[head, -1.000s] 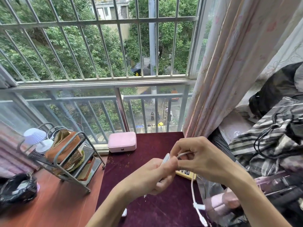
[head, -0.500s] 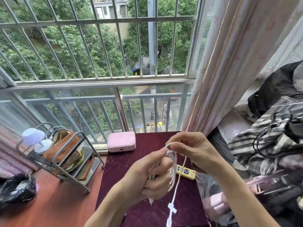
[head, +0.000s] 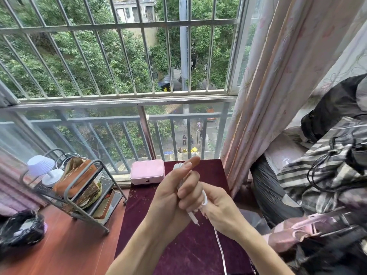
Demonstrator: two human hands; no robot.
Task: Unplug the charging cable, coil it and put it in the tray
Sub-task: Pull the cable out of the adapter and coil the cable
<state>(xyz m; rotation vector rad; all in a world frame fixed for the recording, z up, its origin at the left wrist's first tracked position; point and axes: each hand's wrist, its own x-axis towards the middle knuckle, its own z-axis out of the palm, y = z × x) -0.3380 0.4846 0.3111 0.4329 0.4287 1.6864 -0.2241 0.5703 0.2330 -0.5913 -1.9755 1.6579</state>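
One white charging cable [head: 204, 197] is seen at the centre of the frame, above a dark red table [head: 190, 253]. Several loops are clasped in the left hand [head: 174, 197], whose fingers are curled around the bundle with the thumb raised. A loop is pinched by the right hand [head: 218, 209] just beside it, and a loose tail is left trailing toward the lower edge. The cable is judged light, thin and limp, likely to spring open, so it is best gripped across all loops. One plug tip is visible. One metal tray rack [head: 83, 195] stands at lower left, one pink box [head: 147, 171] just above centre.
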